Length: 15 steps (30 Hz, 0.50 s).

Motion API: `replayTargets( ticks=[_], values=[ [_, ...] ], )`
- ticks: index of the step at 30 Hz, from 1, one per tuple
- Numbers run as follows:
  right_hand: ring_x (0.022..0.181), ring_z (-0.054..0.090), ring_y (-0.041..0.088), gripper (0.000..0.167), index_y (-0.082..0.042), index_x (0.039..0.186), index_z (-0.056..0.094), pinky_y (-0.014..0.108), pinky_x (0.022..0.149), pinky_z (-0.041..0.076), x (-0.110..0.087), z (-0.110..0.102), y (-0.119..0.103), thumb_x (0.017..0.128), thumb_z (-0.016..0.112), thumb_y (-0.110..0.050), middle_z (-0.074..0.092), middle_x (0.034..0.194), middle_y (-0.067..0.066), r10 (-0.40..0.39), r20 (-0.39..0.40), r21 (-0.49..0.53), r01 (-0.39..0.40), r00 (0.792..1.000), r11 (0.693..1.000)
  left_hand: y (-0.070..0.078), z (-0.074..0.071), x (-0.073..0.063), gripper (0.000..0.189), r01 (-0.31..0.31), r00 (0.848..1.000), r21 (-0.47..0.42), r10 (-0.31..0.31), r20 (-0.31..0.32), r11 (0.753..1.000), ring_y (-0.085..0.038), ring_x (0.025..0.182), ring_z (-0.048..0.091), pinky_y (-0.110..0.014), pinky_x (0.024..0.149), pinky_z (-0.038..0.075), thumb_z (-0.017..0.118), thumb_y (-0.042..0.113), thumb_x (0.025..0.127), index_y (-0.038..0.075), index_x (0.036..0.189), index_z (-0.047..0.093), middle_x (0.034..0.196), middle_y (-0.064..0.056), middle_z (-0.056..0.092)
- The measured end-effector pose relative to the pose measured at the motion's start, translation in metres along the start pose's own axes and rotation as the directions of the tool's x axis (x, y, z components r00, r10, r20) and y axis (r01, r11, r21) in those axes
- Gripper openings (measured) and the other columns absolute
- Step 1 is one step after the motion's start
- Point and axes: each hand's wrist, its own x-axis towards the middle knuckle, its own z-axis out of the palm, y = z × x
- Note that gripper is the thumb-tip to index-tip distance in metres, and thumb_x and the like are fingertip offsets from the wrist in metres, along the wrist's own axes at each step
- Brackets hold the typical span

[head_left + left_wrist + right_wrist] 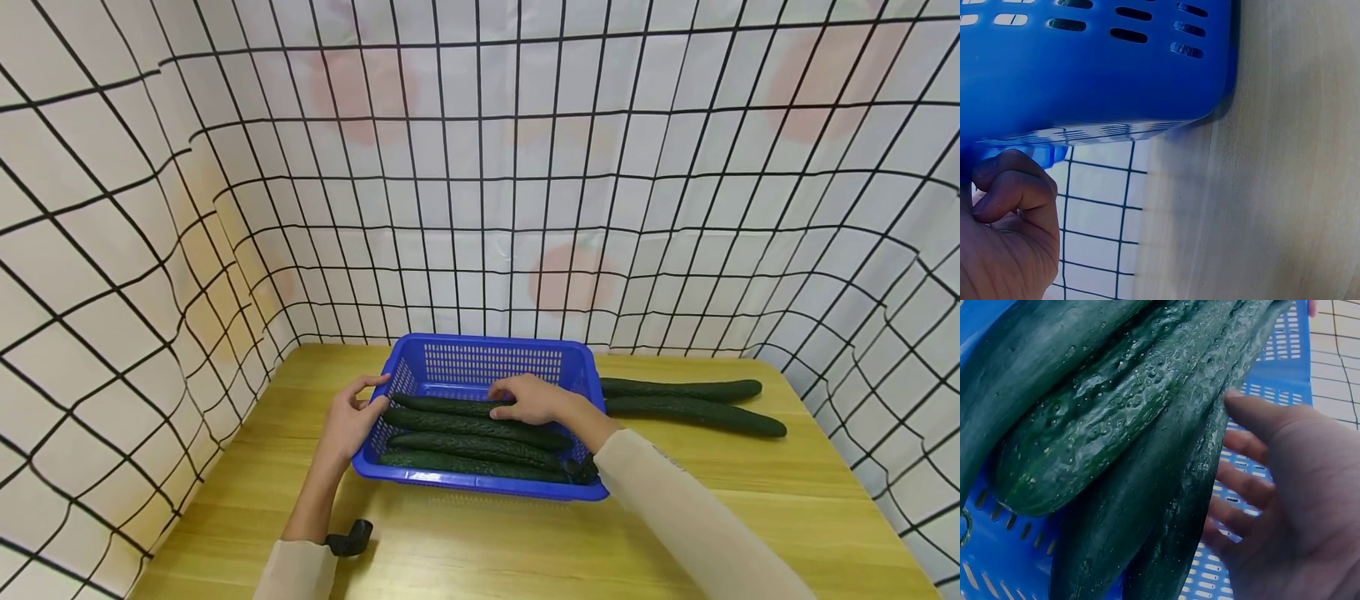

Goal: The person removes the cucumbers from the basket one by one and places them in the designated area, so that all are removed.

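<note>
In the head view, a blue basket sits on the wooden table, with four cucumbers running left to right inside it. The right hand reaches over the right side, its fingers curved at the farthest cucumber; three nearer cucumbers lie close beside it. The left hand holds the left rim between thumb and forefinger. To the right of the basket, two loose cucumbers lie on the table. The step in hand seems to be settling the farthest cucumber in its row, with the basket steadied from the left

In the left wrist view, the left hand is at the rim, two fingers curled toward the palm; the thumb is hidden here

In the right wrist view, the thumb tip meets the edge of the farthest cucumber, and the other fingers stand apart from the thumb, their tips partly hidden by it. Whether they grip it, I cannot tell. I judge that the next move calls for keeping the left hold firm while the right fingers clear the cucumber without rolling it or catching its neighbours
</note>
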Motion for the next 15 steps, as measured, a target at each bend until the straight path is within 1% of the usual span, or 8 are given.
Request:
replayTargets(
  ticks=[3,8,12,15],
  values=[
    [0.133,0.058,0.031,0.044,-0.010,0.141,0.061,0.050,0.110,0.046,-0.0001,0.0002,0.0015,0.103,0.062,-0.033,0.064,0.141,0.011,0.013,0.024,-0.025,-0.013,1.000,1.000,0.0001,0.0010,-0.0011,0.044,-0.014,1.000,-0.005,0.014,-0.007,1.000,-0.015,0.050,0.055,-0.030,0.048,0.052,0.064,0.016,0.097,0.018,0.140,0.063,0.056,0.003,0.048],
    [0.130,0.060,0.032,0.044,-0.008,0.139,0.063,0.050,0.108,0.048,0.0001,0.0010,0.0031,0.103,0.062,-0.033,0.064,0.139,0.012,0.016,0.041,-0.020,-0.016,0.999,1.000,0.0019,0.0015,-0.0021,0.045,-0.027,1.000,-0.002,0.027,-0.003,1.000,-0.014,0.050,0.054,-0.030,0.048,0.052,0.064,0.016,0.096,0.016,0.141,0.063,0.056,0.004,0.049],
    [0.125,0.061,0.030,0.038,-0.012,0.133,0.066,0.049,0.105,0.049,0.0013,0.0016,0.0035,0.101,0.065,-0.032,0.066,0.132,0.011,0.026,0.013,-0.034,-0.026,1.000,0.999,0.0017,0.0015,-0.0020,0.045,-0.031,1.000,-0.011,0.031,-0.003,0.999,-0.013,0.049,0.053,-0.029,0.047,0.051,0.064,0.015,0.095,0.016,0.141,0.063,0.055,0.004,0.048],
    [0.123,0.062,0.029,0.032,-0.017,0.127,0.067,0.049,0.103,0.050,0.0023,0.0022,0.0027,0.100,0.067,-0.033,0.067,0.128,0.009,0.048,-0.011,-0.028,-0.048,0.999,0.998,0.0015,0.0016,-0.0024,0.044,-0.037,0.999,-0.010,0.037,-0.008,0.999,-0.012,0.047,0.050,-0.028,0.046,0.049,0.064,0.014,0.095,0.017,0.139,0.064,0.054,0.005,0.044]
  ],
)
